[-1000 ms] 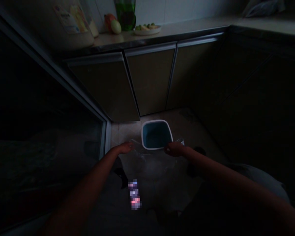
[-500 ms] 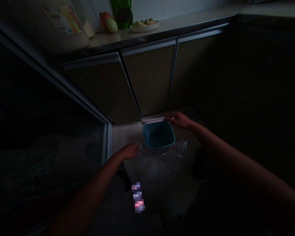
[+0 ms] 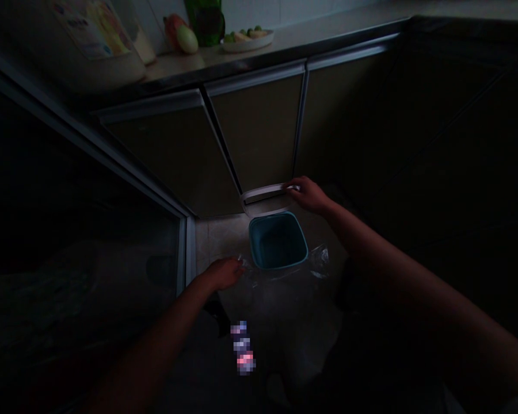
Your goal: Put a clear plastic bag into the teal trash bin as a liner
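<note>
A teal plastic bin (image 3: 277, 242) stands on the floor, its inside visible from above. My right hand (image 3: 308, 195) grips the white rim frame (image 3: 263, 198), which is tilted up behind the bin and off its top. My left hand (image 3: 221, 274) pinches the edge of a clear plastic bag (image 3: 285, 284) at the bin's near left corner. The thin bag spreads across the floor in front of the bin, and another part of it shows at the right.
Dark cabinet doors with metal trim (image 3: 259, 132) rise behind the bin, below a countertop (image 3: 280, 57) holding a plate of fruit and a green bottle. A glass door frame (image 3: 185, 253) runs along the left. A pixelated patch (image 3: 243, 348) lies below my hands.
The white rim has come off the bin, and my right hand has raised it and moved it back toward the cabinets. My left hand still holds the bag, and the view has tilted slightly.
</note>
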### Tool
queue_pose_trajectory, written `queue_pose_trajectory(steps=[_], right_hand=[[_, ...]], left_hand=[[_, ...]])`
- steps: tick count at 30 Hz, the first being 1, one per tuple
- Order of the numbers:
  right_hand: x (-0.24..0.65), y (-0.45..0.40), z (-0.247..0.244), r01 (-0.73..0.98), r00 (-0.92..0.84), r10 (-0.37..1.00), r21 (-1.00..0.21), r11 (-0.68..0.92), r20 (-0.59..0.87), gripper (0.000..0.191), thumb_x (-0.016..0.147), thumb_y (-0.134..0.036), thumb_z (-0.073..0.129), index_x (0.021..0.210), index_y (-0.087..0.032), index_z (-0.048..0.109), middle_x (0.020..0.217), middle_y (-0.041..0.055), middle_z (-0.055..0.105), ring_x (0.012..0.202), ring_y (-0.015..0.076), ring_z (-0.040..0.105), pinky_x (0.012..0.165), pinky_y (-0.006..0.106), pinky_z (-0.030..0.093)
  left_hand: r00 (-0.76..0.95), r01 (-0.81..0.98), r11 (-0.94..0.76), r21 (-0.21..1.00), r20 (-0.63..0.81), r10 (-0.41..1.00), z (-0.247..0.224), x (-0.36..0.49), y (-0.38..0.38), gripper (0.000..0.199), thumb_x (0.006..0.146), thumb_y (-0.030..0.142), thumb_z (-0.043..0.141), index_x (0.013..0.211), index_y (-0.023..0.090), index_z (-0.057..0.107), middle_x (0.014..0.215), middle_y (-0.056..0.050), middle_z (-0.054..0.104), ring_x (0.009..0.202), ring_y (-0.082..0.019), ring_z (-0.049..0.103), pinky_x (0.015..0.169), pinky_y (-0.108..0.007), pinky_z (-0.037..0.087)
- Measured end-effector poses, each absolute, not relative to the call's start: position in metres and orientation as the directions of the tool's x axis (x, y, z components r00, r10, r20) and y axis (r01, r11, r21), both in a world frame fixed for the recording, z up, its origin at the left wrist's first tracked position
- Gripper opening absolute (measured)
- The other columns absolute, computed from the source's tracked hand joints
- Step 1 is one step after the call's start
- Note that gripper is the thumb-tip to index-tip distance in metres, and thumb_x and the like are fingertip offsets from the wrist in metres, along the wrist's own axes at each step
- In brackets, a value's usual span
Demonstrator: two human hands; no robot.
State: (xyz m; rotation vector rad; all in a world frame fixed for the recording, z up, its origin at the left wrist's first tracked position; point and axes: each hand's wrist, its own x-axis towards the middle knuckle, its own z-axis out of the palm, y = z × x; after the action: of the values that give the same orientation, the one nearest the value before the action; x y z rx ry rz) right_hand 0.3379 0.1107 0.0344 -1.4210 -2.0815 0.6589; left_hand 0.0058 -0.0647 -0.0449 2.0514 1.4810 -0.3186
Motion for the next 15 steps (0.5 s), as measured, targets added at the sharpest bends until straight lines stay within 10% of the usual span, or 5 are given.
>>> queue_pose_trajectory(steps=[7,15], right_hand=[[0.334,0.113,0.017,0.762,-0.285,0.952,-0.577,0.293,0.107,0.069,0.091,-0.03,0.068,0.158,-0.022,0.053,0.171,0.0167,0.023,0.15,0.0376,0.044,0.124,0.048,0.038],[0.336,0.112,0.014,0.764,-0.286,0.957,-0.591,0.258,0.048,0.079,0.091,-0.031,0.069,0.165,-0.022,0.042,0.174,0.0172,0.014,0.153,0.0386,0.04,0.127,0.047,0.034]], left_hand=[[0.353,0.928,-0.225,0.298,-0.508,0.786,-0.043,0.009,-0.066,0.04,0.1,0.043,0.049,0.118,0.021,0.077,0.122,-0.014,0.076,0.112,-0.03,0.071,0.099,-0.039,0.053],[0.36,0.927,-0.232,0.296,-0.517,0.777,-0.042,0.009,-0.065,0.042,0.1,0.048,0.048,0.121,0.024,0.076,0.123,-0.011,0.077,0.116,-0.027,0.071,0.101,-0.035,0.053]])
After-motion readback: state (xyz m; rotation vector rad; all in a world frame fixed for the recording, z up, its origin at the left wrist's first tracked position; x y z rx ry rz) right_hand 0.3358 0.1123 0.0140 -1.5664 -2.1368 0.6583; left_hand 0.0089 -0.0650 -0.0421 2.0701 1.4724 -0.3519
